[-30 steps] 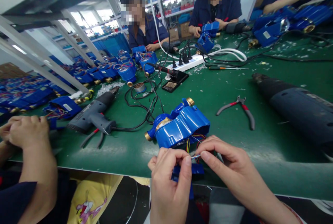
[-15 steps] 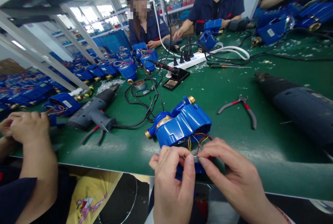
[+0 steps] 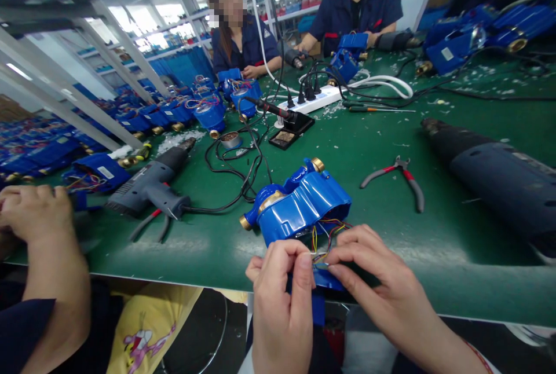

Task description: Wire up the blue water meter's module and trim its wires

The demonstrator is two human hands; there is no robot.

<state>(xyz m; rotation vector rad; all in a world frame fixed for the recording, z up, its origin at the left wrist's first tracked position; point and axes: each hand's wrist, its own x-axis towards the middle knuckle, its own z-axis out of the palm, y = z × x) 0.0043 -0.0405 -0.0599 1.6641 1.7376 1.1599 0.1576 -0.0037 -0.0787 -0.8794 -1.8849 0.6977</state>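
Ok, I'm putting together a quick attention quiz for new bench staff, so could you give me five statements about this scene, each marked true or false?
1. The left hand and right hand are both at the thin wires by the blue water meter. True.
2. The diagonal cutters' handles are closed together. False: the diagonal cutters lie with handles spread apart.
3. The soldering iron rests in its stand. True.
4. The round tin is right of that stand. False: the round tin is left of it.
5. A co-worker is holding the screwdriver. False: the screwdriver lies on the green tabletop.
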